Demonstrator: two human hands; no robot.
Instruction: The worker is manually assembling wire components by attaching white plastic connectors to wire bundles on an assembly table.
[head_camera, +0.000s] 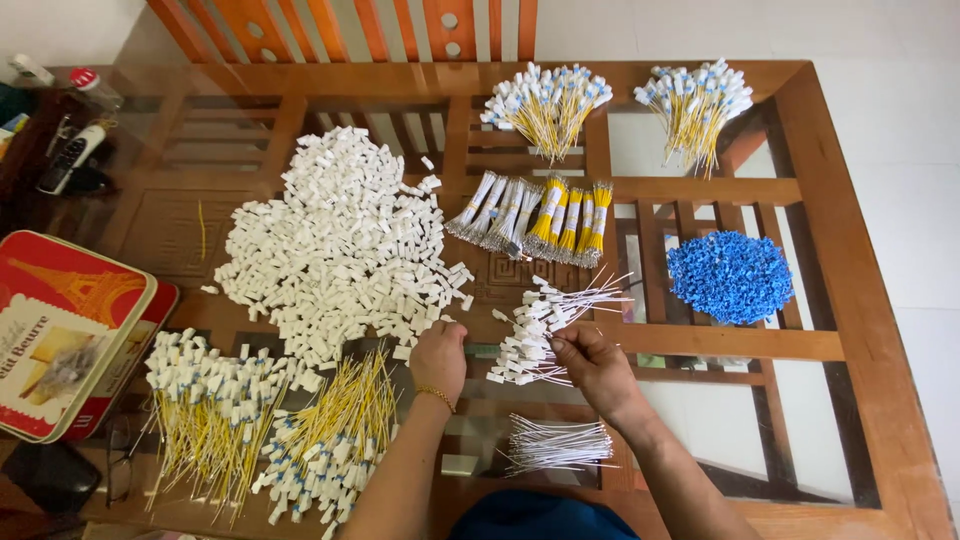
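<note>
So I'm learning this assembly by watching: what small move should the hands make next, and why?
Probably the left hand picks one white cap from the pile at its fingertips, since the right hand already pinches the fan of capped white wires, with uncapped wires lying below.

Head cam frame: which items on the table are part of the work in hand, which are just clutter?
In use:
- left hand at edge of white connector pile
- right hand on white wires with connectors
- bare white wires
- yellow wire heaps
- tied wire bundles
- blue connector pile

Lying about:
- red biscuit tin
- eyeglasses
- remote control
</note>
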